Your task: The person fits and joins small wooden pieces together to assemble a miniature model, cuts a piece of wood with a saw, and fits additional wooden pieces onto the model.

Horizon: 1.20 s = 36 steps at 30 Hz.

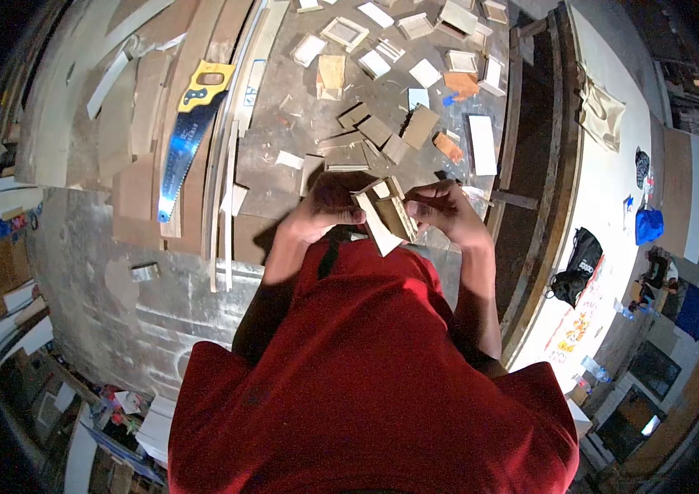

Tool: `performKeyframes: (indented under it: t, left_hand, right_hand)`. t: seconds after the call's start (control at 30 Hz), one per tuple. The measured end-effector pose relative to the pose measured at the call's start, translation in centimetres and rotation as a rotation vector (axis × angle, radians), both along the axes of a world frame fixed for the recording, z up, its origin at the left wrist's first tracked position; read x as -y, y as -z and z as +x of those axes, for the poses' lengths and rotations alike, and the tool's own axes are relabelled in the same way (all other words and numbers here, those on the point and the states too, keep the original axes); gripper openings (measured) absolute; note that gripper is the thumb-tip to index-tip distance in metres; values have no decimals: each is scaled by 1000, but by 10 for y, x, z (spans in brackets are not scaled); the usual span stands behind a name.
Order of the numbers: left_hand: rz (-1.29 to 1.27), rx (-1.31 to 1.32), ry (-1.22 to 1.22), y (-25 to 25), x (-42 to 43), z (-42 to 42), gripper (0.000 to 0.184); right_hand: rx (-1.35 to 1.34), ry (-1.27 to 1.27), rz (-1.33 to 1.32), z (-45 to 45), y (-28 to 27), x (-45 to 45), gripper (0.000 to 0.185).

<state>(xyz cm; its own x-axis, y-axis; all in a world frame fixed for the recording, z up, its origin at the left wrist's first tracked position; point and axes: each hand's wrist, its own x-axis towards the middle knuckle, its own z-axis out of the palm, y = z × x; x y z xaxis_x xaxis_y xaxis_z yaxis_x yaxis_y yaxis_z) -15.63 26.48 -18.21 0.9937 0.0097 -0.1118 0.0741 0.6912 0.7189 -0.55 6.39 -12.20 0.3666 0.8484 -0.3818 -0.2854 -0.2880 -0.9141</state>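
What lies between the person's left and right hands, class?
In the head view, a small wooden box fills the gap, gripped by the left hand on one side and the right hand on the other.

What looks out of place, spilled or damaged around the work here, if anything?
Nothing looks plainly broken or spilled. The untidiest spot is the cluster of wooden pieces just beyond the held small wooden assembly: they lie at mixed angles, some overlapping.

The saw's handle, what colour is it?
The saw handle is mostly yellow, and it shows best in the head view.
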Motion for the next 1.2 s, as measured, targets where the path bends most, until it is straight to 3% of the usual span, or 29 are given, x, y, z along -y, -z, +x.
performKeyframes:
  t: [0.23,0.33,0.53,0.7,0.9,1.2]
  left_hand:
    - [-72,86,24,-4,3,2,63]
    - [-80,77,23,5,2,-3,68]
    - [-434,102,36,6,11,-9,78]
    - [-579,242,128,-8,20,-2,83]
    - [-797,156,165,-29,27,-8,90]
    - [-630,238,19,-55,44,-5,78]
  right_hand:
    - [40,105,-13,-16,-30,-1,25]
    - [-69,136,-3,-21,-37,1,33]
    - [-85,94,23,-31,-58,1,31]
    - [-188,-50,160,-33,-75,3,26]
    - [-248,-43,162,-37,-88,16,30]
    - [-155,-81,211,-37,-103,32,27]
